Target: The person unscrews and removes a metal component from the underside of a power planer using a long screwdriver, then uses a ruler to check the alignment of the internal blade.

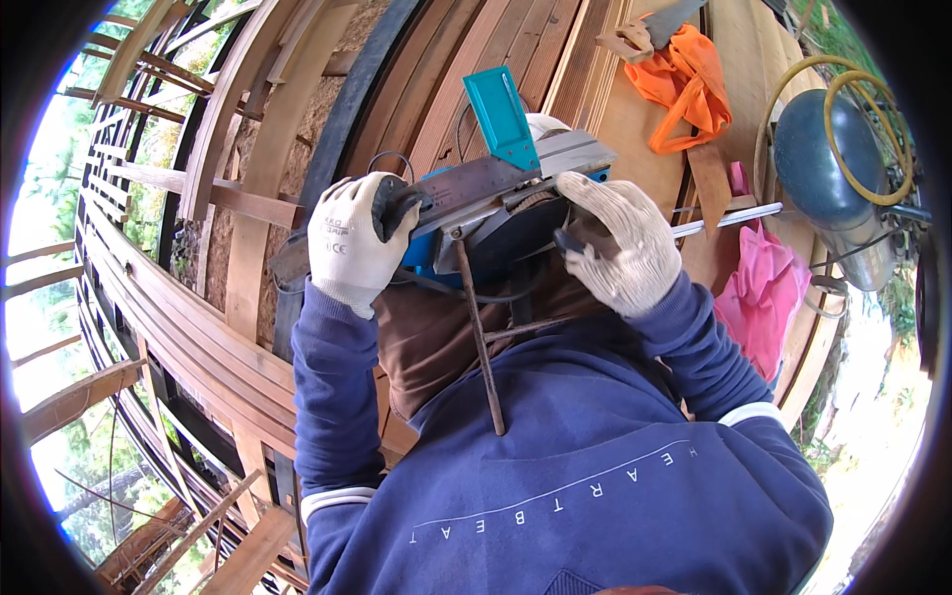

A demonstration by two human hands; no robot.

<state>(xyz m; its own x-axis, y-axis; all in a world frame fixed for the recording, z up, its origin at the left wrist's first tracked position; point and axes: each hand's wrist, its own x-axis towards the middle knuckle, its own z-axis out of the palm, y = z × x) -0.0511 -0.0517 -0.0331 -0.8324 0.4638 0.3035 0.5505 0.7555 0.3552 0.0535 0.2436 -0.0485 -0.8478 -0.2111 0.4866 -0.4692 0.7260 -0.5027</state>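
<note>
An upturned blue electric planer (511,236) rests over my lap, its metal sole facing up. Along the sole lies the dark metal blade of a try square (501,119), whose teal handle sticks up on the far side. My left hand (357,243), in a white knit glove, is closed around the black knob at the planer's left end. At the other end, my gloved right hand (627,243) curls its fingers and thumb about the planer's body; part of that grip is hidden. A rusty rod with a crossbar (478,337) hangs from the planer toward my chest.
Long wooden boards (496,50) run beyond the planer. An orange cloth bag (684,89) and a handsaw (635,40) lie on them. To the right are a pink bag (762,297) and a dark rounded tank (828,144) with a yellow hose. Timber framing (253,208) stands left.
</note>
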